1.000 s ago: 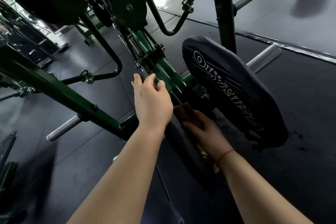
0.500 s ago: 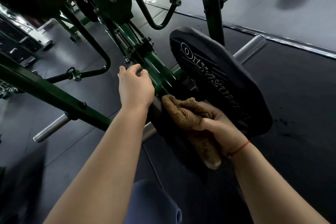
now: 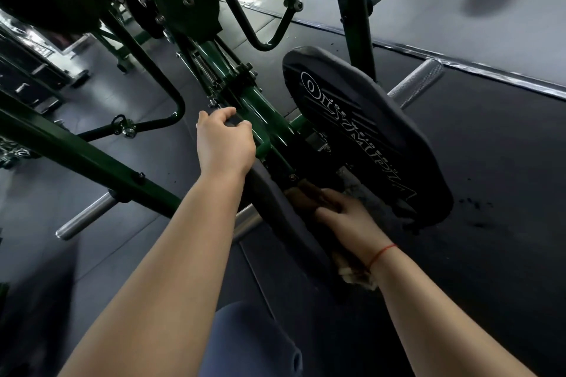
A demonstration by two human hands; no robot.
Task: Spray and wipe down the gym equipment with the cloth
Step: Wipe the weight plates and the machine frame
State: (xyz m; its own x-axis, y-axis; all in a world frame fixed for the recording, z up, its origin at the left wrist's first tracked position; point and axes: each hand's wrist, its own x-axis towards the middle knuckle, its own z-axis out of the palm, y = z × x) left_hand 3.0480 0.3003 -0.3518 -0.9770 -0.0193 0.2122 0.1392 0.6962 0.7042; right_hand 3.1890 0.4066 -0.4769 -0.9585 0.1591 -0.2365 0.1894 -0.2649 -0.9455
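Observation:
A green-framed gym machine (image 3: 92, 159) fills the view, with a black printed pad (image 3: 367, 131) on the right and a second black pad (image 3: 275, 211) edge-on in front of me. My left hand (image 3: 222, 142) grips a black part on the green centre bar, fingers curled round it. My right hand (image 3: 346, 220) holds a brown cloth (image 3: 303, 196) pressed into the gap between the two pads. Most of the cloth is hidden by the hand and the pad; a pale frayed end (image 3: 356, 277) hangs under my wrist. No spray bottle is in view.
Chrome weight pegs (image 3: 85, 217) (image 3: 416, 82) stick out on both sides of the frame. Black weight plates (image 3: 186, 0) hang at the top left. Curved green handles (image 3: 171, 113) cross the middle. Dark rubber floor lies all around, with a metal strip (image 3: 459, 67) at the right.
My right hand pushed the cloth down and deeper between the pads, so much less cloth shows. My left hand stayed gripping the centre bar.

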